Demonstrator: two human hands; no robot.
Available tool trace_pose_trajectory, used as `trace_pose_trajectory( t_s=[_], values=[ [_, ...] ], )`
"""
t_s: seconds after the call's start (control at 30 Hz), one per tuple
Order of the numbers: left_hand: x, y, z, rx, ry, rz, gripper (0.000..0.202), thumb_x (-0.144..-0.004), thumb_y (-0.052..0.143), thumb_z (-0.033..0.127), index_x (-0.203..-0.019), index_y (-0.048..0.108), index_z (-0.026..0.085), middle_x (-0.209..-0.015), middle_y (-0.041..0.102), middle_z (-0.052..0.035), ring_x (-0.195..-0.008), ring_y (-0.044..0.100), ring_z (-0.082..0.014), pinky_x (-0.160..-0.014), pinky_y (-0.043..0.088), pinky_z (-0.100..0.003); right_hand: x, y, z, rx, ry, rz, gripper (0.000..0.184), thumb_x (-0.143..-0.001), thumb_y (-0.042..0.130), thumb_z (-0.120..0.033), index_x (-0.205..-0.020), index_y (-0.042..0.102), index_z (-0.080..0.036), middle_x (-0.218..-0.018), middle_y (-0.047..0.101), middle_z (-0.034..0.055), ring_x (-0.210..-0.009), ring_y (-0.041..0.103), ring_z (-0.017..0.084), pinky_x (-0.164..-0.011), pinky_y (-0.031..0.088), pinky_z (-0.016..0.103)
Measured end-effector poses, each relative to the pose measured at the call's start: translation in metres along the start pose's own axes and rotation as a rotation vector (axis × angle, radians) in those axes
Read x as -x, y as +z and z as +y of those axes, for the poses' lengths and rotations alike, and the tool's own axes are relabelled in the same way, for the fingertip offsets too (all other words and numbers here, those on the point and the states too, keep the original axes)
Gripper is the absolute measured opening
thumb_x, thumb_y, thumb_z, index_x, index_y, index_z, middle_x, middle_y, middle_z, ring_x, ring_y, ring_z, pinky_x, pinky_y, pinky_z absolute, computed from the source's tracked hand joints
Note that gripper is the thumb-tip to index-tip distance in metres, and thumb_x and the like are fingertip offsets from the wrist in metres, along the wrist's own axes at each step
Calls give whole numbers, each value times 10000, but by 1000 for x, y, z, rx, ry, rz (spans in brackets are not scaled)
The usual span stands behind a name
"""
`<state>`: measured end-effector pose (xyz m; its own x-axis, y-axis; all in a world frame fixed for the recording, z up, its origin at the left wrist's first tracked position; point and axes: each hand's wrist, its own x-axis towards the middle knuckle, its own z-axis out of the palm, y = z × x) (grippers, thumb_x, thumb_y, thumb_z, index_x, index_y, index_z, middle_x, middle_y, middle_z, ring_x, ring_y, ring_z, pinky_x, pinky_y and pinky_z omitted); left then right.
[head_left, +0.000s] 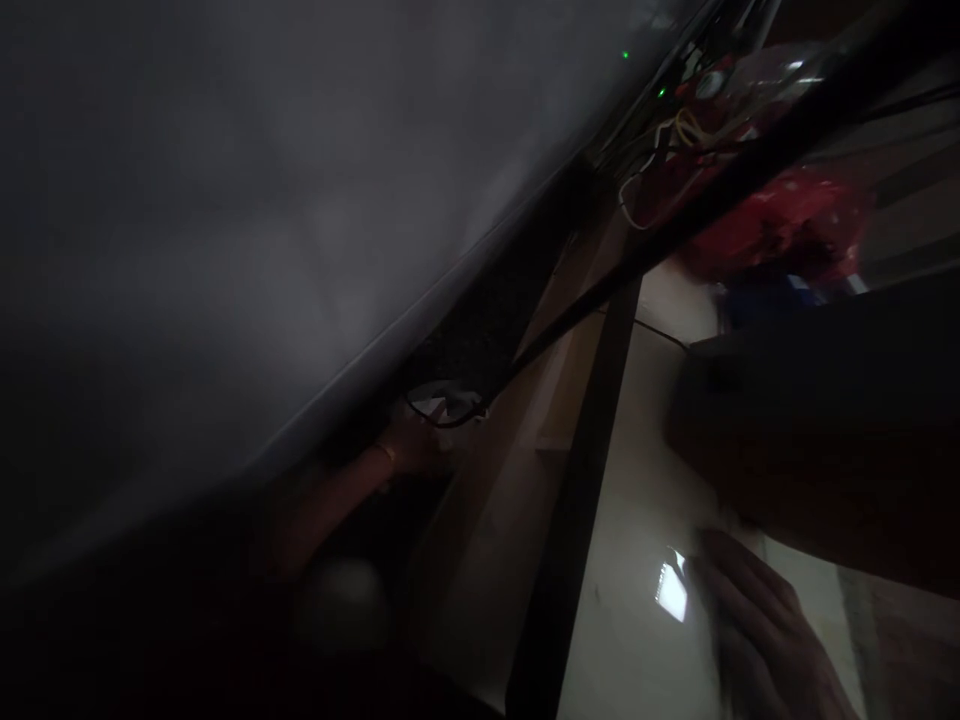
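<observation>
Down in a dark gap between the grey wall and the furniture, my left hand (420, 442) reaches with a thin band at its wrist. Its fingers meet a pale object (446, 398) beside a looped dark cable (555, 328). Darkness and blur hide their grip, and I cannot tell what the pale object is. The cable runs from there up to the top right. At the lower right, my right hand (765, 625) has its fingers stretched out over the edge of a glossy pale surface (630, 520), with nothing visible in it.
A grey wall (300, 200) fills the upper left. Wooden boards (487, 520) and a dark edge strip (577, 520) border the gap. Farther back lie red plastic bags (780, 225), tangled wires (652, 170) and small green lights. A large dark object (817, 400) stands at the right.
</observation>
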<state>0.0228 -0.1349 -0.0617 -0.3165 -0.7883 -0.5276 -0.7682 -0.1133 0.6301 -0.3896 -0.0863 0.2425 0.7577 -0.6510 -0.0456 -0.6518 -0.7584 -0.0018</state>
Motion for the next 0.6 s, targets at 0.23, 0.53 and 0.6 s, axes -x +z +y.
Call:
trace_pose_trajectory(
  t_s=[0.23, 0.53, 0.6],
  values=[
    [21, 22, -6, -80, -186, -26, 530, -787, 701, 373, -1267, 627, 162, -1433, 512, -207, -1305, 491, -386, -1012, 428, -429, -13, 1, -1, -21, -39, 47, 600, -976, 355, -232, -1574, 305, -228, -1571, 360, 94, -1426, 372, 324, -977, 439, 453],
    [133, -52, 29, 736, 3, 332, 180, -701, 575, 258, -853, 565, 164, -850, 662, -23, -807, 613, -167, -735, 501, -247, -22, 9, 0, 2, -61, 115, 514, -996, 373, -255, -1508, 402, -214, -1497, 465, 104, -1384, 433, 285, -1022, 423, 427],
    [167, -81, 55, 958, 112, 416, 236, -634, 633, 277, -832, 550, 180, -785, 629, 7, -736, 587, -145, -694, 508, -242, -25, 10, 0, 8, -76, 142, 496, -1000, 365, -253, -1489, 427, -200, -1483, 481, 112, -1366, 453, 283, -1020, 427, 429]
  ],
)
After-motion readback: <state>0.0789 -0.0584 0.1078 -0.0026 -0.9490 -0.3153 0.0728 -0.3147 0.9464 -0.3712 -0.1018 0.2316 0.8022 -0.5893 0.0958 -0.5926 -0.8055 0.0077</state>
